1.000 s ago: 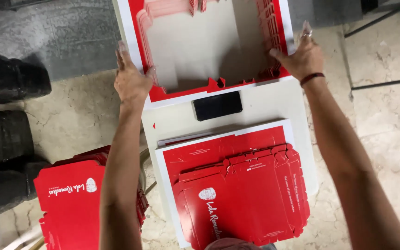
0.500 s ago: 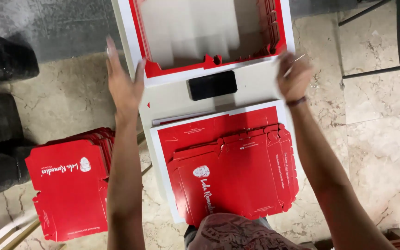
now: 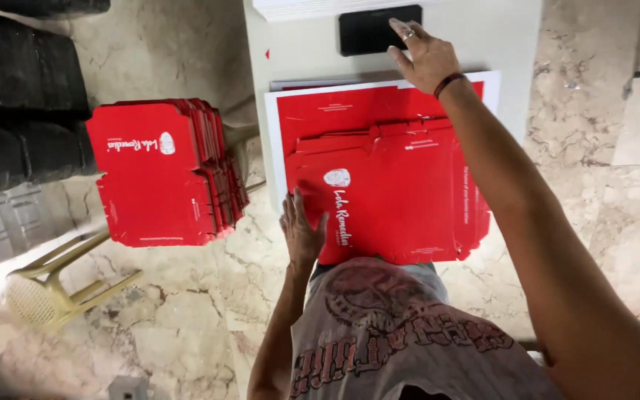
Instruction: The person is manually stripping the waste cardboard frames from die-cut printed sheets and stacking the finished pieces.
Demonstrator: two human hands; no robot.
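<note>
Left hand [image 3: 301, 231]: fingers spread, flat on lower-left edge of flat red cardboard box stack [image 3: 387, 196] — frame centre.
Right hand [image 3: 425, 55]: open, holding nothing, over white table [image 3: 298, 52], touching stack's top edge.

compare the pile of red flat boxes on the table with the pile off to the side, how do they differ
The table pile lies on the white table; the side pile rests on a yellowish plastic stool. The left hand touches the table pile's near corner and the right hand reaches over its far end; no hand is near the side pile. The table pile lies on a white-bordered sheet, the side pile has none. Both are red folded cartons, fanned.
</note>
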